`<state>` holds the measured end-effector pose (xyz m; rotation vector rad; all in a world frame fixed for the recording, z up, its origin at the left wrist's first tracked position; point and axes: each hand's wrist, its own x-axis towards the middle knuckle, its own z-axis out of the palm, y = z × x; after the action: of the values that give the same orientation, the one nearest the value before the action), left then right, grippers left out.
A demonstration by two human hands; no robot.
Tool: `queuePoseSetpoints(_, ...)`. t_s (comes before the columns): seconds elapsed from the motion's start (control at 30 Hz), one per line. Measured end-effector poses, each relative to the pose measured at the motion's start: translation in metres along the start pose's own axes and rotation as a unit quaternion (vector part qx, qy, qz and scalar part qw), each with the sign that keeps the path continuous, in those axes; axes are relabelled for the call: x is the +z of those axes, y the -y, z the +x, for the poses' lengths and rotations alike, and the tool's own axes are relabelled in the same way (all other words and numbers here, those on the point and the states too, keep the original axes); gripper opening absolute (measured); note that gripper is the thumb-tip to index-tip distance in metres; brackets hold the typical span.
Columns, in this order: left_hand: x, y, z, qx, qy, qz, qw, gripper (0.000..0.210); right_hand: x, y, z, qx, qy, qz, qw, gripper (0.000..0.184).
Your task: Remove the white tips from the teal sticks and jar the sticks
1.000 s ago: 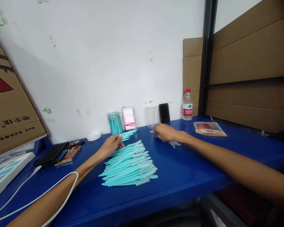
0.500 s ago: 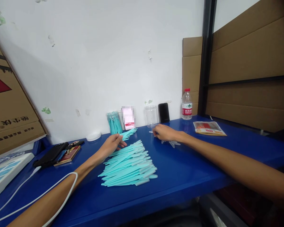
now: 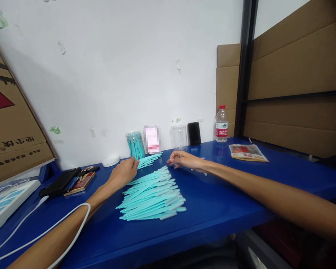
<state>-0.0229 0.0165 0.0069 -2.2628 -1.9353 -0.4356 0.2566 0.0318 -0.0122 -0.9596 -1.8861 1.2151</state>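
My left hand [image 3: 124, 171] is closed, fingers curled at the left end of a small pile of thin teal plastic sticks [image 3: 150, 160]. Its fingertips are hidden behind the hand, so what they grip does not show. My right hand [image 3: 183, 160] hovers just right of that pile in a pinch, with what looks like a small clear cap at the fingertips. Other small clear caps [image 3: 198, 172] lie partly hidden under its wrist. In front of both hands is a larger heap of teal sticks with paler ends [image 3: 154, 194].
Along the wall stand a clear jar full of teal sticks [image 3: 136, 145], a phone-like card [image 3: 152, 140], an uncovered clear jar [image 3: 179, 138], a black phone [image 3: 194, 133] and a water bottle [image 3: 221, 125]. A white lid [image 3: 111, 161] lies left; a white cable [image 3: 85, 216] crosses my left forearm.
My right hand has lifted from the clear caps and moved left toward the small pile. My left hand has drawn slightly left, its back now turned more upward.
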Motion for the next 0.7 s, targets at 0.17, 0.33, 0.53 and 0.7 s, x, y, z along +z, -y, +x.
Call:
queuePoseSetpoints(0.17, 0.0031, -0.0011, -0.0007, -0.003, 0.041, 0.031, 0.999, 0.048, 0.003, -0.0011, -0.0007, 0.007, 0.002, -0.037, 0.999, 0.004)
queuePoseSetpoints(0.33, 0.0075, -0.0001, 0.0012, 0.006, 0.035, 0.024, 0.999, 0.047, 0.0046, 0.002, -0.0043, 0.004, -0.001, -0.058, 0.998, 0.008)
queuePoseSetpoints(0.53, 0.0068, -0.001, 0.0013, 0.013, 0.023, 0.011, 1.0, 0.044, 0.0062, 0.0022, -0.0036, 0.003, -0.016, -0.058, 0.998, 0.009)
queuePoseSetpoints(0.7, 0.0079, -0.0003, 0.0024, 0.022, 0.011, -0.004, 1.0, 0.042, 0.0057, 0.0017, -0.0034, 0.001, -0.004, -0.061, 0.998, 0.007)
